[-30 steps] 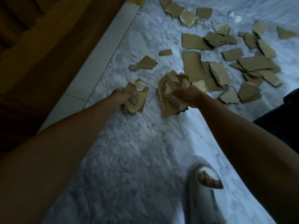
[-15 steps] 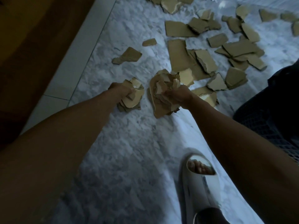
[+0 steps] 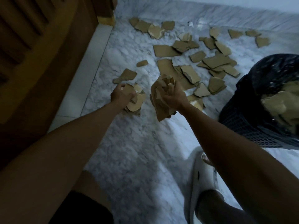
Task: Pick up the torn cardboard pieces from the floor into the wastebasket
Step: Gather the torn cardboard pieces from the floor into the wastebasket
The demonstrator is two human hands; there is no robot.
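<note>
The scene is dimly lit, with a cold bluish cast. The floor (image 3: 137, 143) is brightest just below the right hand (image 3: 174, 98). Both forearms are left in deep shadow. The basket (image 3: 252, 123), right of that hand, is smeared by blur, and edges are bent by wide-angle distortion.

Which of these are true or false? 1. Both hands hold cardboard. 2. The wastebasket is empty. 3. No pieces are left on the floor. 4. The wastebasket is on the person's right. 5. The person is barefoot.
1. True: the left hand grips one bundle of cardboard, the right hand grips a bigger wad.
2. False: the wastebasket already holds cardboard scraps.
3. False: many torn pieces lie on the marble floor.
4. True.
5. False: a white slipper is on the foot in view.
</note>
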